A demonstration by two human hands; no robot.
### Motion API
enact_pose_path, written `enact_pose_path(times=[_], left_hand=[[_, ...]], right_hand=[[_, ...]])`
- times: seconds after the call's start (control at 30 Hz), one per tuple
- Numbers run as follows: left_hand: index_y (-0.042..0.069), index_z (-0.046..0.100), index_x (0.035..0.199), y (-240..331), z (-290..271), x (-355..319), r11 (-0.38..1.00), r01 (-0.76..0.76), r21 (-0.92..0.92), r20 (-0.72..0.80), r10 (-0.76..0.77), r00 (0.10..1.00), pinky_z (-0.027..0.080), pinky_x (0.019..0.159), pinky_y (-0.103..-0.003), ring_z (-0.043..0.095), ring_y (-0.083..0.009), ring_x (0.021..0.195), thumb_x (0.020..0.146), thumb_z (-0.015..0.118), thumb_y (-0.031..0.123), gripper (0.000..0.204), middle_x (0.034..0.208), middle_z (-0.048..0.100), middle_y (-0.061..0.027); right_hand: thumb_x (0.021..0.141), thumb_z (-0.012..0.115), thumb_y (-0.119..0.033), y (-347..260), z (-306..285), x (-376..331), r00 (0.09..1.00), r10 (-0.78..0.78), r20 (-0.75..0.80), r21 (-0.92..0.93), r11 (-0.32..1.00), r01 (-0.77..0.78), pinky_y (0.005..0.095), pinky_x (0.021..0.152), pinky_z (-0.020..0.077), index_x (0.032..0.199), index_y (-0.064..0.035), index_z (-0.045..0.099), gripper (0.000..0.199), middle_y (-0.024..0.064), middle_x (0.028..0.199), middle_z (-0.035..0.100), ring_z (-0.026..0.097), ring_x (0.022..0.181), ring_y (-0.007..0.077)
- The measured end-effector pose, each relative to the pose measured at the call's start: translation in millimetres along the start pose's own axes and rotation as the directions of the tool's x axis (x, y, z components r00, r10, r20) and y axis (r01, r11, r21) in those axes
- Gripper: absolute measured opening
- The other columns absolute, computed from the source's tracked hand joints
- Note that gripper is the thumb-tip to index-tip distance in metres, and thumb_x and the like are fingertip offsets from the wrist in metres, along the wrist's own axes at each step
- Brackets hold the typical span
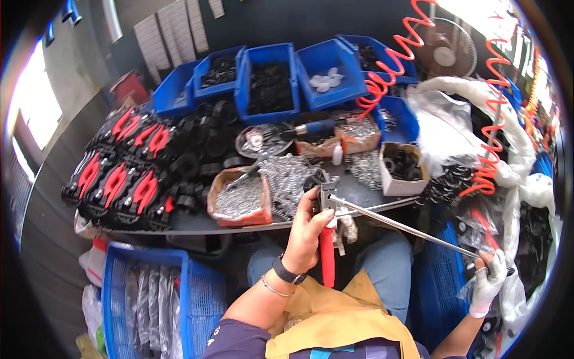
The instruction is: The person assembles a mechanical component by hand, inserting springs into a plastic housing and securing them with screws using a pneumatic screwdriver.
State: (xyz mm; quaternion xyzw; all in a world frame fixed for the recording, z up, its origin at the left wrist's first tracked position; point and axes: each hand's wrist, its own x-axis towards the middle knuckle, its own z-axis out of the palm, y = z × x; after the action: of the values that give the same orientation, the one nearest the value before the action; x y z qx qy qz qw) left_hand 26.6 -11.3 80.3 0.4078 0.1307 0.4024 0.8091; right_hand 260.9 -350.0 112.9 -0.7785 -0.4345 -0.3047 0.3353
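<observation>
Small open cardboard box (402, 169), whitish, on bench right of centre, black rings inside. Brown cardboard tray (240, 199) of metal springs at front edge. Second brown carton (359, 136) behind, beside blue bins. Clear plastic bags (472, 116) piled far right. Pale paper sheets (173, 30) pinned to back wall.

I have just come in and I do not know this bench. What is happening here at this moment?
A person sits at a crowded workbench. The left hand grips a red-handled tool at the bench edge. The right hand, in a white glove, holds the far end of a long metal rod that reaches to the tool. Small metal parts lie in an open box nearby, with blue bins behind.
</observation>
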Motion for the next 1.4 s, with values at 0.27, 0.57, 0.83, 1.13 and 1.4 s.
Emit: enact_pose_path(times=[0.27,0.57,0.83,1.13,1.4], left_hand=[[0.001,0.053,0.128,86.2,-45.7,3.3,-0.199,-0.241,0.95,0.312,0.621,0.719,0.042,0.099,-0.04,0.051,-0.0376,0.112,0.071,0.074,0.016,0.062,0.123,0.05,-0.0242],[0.006,0.048,0.132,159.9,-68.3,-39.7,-0.346,-0.275,0.897,0.342,0.149,0.928,0.053,0.082,-0.043,0.059,-0.0447,0.098,0.068,0.083,0.023,0.074,0.119,0.047,-0.027],[0.01,0.055,0.129,248.7,-30.4,-39.8,-0.596,-0.351,0.722,0.122,-0.39,0.913,0.05,0.078,-0.042,0.063,-0.034,0.092,0.079,0.064,0.006,0.051,0.08,0.063,-0.0135],[0.002,0.065,0.099,160.1,-12.1,-67.3,-0.206,-0.549,0.81,0.585,0.218,0.781,0.048,0.098,-0.048,0.055,-0.046,0.115,0.064,0.073,0.008,0.036,0.137,0.039,-0.0395],[0.009,0.067,0.121,106.3,-4.9,-14.2,-0.228,-0.338,0.913,0.403,0.636,0.658,0.041,0.1,-0.044,0.048,-0.0409,0.121,0.06,0.074,-0.001,0.062,0.14,0.04,-0.0261]], right_hand=[[0.081,0.07,-0.009,-72.1,73.2,33.4,0.986,-0.142,0.086,0.006,0.99,0.142,0.0384,0.075,0.0468,0.093,-0.0021,0.068,0.014,0.0092,0.084,0.06,0.058,0.083,0.0289],[0.084,0.066,-0.014,-205.8,245.6,93.3,0.813,-0.526,0.251,0.787,0.6,0.145,0.0408,0.071,0.0512,0.088,-0.0062,0.067,0.009,0.0127,0.08,0.064,0.063,0.077,0.0331],[0.086,0.054,-0.014,-222.9,407.0,225.9,0.62,-0.282,0.732,-0.134,0.833,0.537,0.0392,0.091,0.0492,0.097,-0.0089,0.076,0.025,0.013,0.102,0.073,0.069,0.101,0.0278],[0.087,0.058,-0.007,-207.5,343.8,225.0,0.671,-0.212,0.711,0.55,0.761,-0.343,0.0319,0.071,0.0565,0.108,0.0061,0.065,0.026,0.0133,0.087,0.069,0.069,0.073,0.019],[0.092,0.059,0.0,-211.0,199.4,204.3,0.778,-0.34,0.528,0.832,0.393,-0.392,0.0287,0.08,0.0542,0.114,0.0037,0.065,0.023,0.0093,0.095,0.069,0.068,0.085,0.0184]])
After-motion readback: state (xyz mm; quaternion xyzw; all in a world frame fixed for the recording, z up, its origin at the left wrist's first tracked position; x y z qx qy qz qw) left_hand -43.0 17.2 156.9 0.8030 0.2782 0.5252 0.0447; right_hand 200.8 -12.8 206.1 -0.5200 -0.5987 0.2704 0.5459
